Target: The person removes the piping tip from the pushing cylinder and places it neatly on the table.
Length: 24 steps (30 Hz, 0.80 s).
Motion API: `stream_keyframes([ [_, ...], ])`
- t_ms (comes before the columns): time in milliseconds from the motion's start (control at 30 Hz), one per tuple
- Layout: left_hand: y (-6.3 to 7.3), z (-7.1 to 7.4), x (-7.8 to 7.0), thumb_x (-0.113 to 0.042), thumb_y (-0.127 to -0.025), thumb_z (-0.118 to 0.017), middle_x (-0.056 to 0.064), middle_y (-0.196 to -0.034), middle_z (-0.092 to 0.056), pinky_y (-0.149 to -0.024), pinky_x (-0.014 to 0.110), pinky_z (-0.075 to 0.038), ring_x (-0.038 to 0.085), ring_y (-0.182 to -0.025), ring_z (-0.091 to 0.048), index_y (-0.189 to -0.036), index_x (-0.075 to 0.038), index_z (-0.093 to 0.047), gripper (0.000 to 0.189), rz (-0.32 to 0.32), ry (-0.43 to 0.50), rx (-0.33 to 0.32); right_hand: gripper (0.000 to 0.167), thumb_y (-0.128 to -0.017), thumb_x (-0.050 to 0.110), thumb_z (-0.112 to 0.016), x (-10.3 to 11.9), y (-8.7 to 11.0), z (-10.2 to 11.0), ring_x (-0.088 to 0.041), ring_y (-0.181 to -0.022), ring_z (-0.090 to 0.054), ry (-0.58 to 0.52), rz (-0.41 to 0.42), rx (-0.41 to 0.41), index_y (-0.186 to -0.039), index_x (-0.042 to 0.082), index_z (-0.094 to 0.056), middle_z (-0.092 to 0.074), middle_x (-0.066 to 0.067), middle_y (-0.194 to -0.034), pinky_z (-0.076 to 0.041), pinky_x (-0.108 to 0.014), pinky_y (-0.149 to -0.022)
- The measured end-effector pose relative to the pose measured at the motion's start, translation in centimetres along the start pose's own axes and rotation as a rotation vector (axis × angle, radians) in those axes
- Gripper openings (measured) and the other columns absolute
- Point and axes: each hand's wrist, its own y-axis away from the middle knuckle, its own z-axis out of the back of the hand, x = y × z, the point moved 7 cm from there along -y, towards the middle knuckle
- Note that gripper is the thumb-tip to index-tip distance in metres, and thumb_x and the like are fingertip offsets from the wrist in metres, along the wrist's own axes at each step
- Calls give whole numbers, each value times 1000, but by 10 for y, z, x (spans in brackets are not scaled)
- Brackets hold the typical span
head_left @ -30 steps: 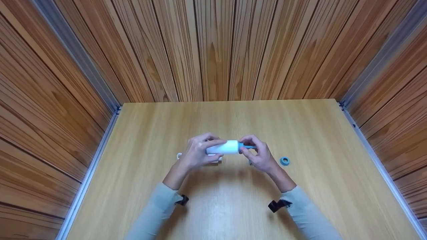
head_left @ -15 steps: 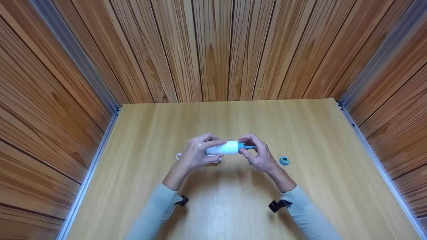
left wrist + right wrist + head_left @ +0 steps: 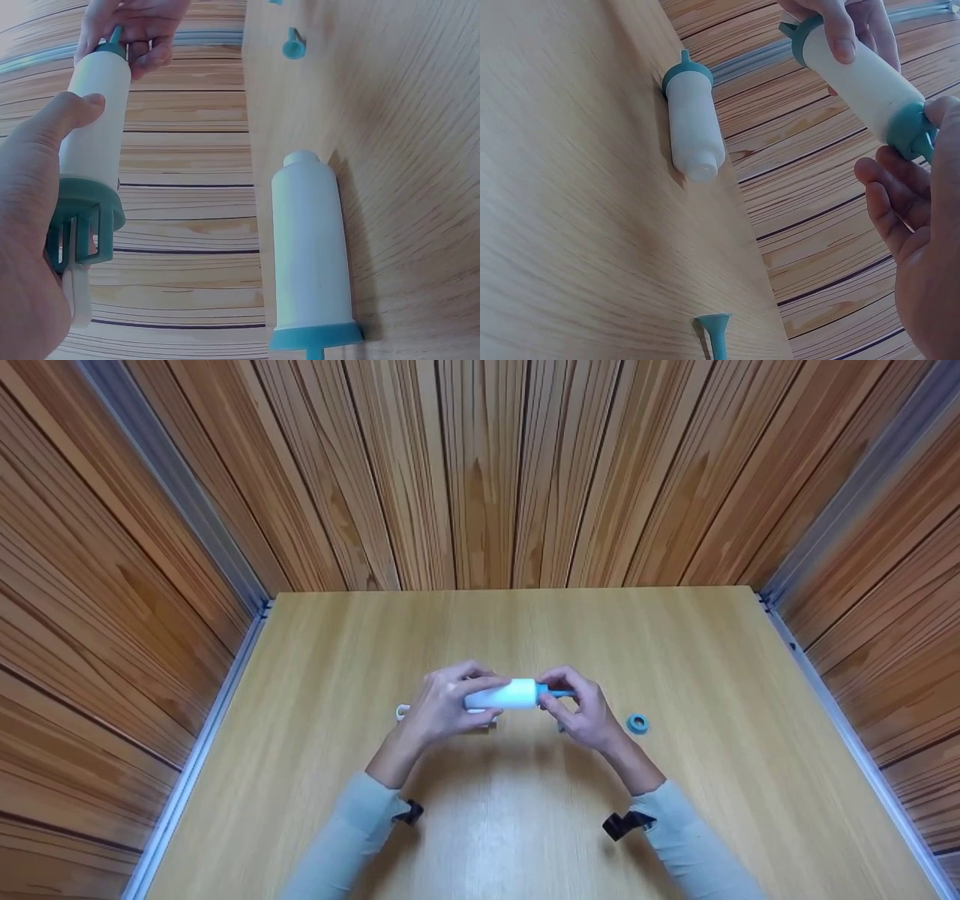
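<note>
Both hands hold an icing syringe (image 3: 517,693) with a white barrel, level above the table. My left hand (image 3: 446,701) grips the barrel toward its teal flange (image 3: 88,196), its thumb along the white side. With thumb and fingers, my right hand (image 3: 581,709) pinches the teal collar of the pointed nozzle (image 3: 911,131) at the other end. A second white barrel (image 3: 309,240) with a teal end lies on the table under the left hand. Below the right hand lies a small teal funnel-shaped nozzle (image 3: 294,46).
A teal ring (image 3: 637,724) lies on the wooden table (image 3: 480,630) to the right of the right hand. A white loop (image 3: 403,711) shows left of the left hand. Wood-panelled walls with metal edge rails enclose the table at the back and sides.
</note>
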Motion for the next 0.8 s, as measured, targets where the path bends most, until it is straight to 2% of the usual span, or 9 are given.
stream_keyframes([
  [200,-1,-2,1,-27,-91,-97,8,-119,-84,-91,39,-71,27,-105,-84,-129,-16,-86,41,0,2,6,29,-98,-15,-70,-1,1,1,-10,-100,-75,-9,40,-12,-126,-10,-65,-72,-28,-115,-62,-16,-95],
  [400,-1,-1,1,-27,-91,-96,8,-119,-84,-93,40,-71,27,-106,-84,-130,-17,-86,41,4,10,-5,35,-99,-13,-67,-1,0,1,-5,-97,-73,-16,25,-5,-133,-9,-61,-70,-28,-122,-62,-17,-96],
  [633,-2,0,1,-27,-93,-95,8,-121,-84,-94,39,-71,27,-108,-84,-130,-17,-85,40,-4,16,-5,25,-103,-12,-66,-1,-1,1,-3,-96,-71,-11,-8,-7,-127,-9,-63,-71,-28,-115,-63,-16,-92],
  [800,0,0,2,-27,-92,-96,8,-121,-84,-95,39,-71,26,-108,-84,-130,-16,-85,41,2,18,-4,24,-103,-13,-66,-1,0,0,-3,-100,-73,-14,-12,-14,-126,-9,-64,-72,-27,-116,-62,-17,-95],
])
